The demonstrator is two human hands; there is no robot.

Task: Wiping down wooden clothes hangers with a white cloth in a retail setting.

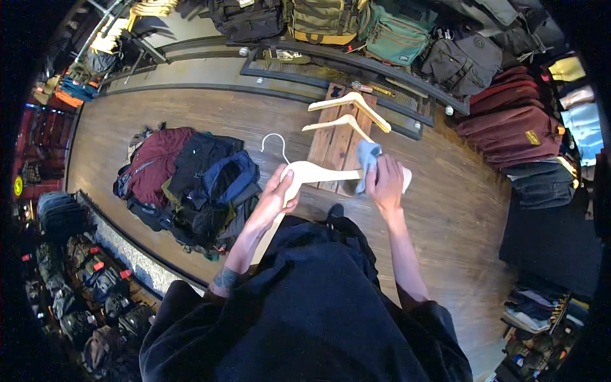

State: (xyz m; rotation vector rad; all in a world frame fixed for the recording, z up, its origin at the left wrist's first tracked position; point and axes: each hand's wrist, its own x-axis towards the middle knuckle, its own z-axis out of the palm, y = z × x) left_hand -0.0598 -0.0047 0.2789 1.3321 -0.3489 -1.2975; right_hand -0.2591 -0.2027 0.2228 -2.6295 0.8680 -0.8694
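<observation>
Two hands meet at a wooden hanger (312, 173) in the middle of the frame. Left hand (275, 198) grips it near the wire hook, fingers wrapped around. Right hand (385, 184) presses a blue cloth (367, 160) against the hanger's right arm. Two more hangers (349, 109) lie on a wooden bench (331, 143) just above. Heaped clothes (188, 184) sit on the floor (458, 216) at centre left.

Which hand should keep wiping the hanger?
Probably the right hand: it already presses the blue cloth on the hanger. The left hand grips the hanger's middle, steadying it.
</observation>
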